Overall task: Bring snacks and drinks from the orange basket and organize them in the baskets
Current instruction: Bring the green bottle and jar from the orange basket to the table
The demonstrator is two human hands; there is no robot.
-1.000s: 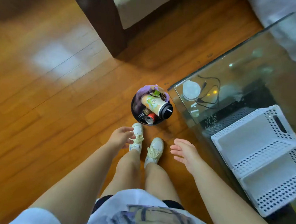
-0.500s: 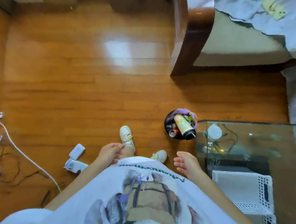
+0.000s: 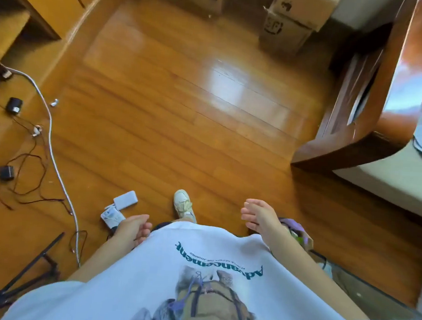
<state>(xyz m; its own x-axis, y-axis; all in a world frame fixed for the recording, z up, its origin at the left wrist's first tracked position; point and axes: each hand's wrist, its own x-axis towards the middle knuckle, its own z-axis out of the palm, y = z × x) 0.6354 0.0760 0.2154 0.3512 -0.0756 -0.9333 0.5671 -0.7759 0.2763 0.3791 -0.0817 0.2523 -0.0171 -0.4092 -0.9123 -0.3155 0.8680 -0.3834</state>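
Snacks sit almost out of sight: only a purple wrapper [image 3: 292, 226] and a scrap of green pack peek out behind the right forearm, low at the right of the view, just beside the corner of a glass table [image 3: 370, 291]; the orange basket that holds them cannot be made out, and the baskets meant to receive them are not in view. Neither hand carries anything. The left hand [image 3: 130, 230] hangs by the white shirt with fingers loosely curled, the right hand [image 3: 259, 214] is held out with fingers relaxed and slightly bent. With the head turned toward the open floor [image 3: 184, 95], I judge the main risk is reaching back blind and knocking the container or the hard table edge. A second hazard lies left: a white cable [image 3: 53, 153] and thin dark wires trail loose across the polished, glossy wooden boards, near a flat white power bank [image 3: 125, 200] and a tripod leg, any of which a white laced shoe [image 3: 183, 204] could catch or slide on.
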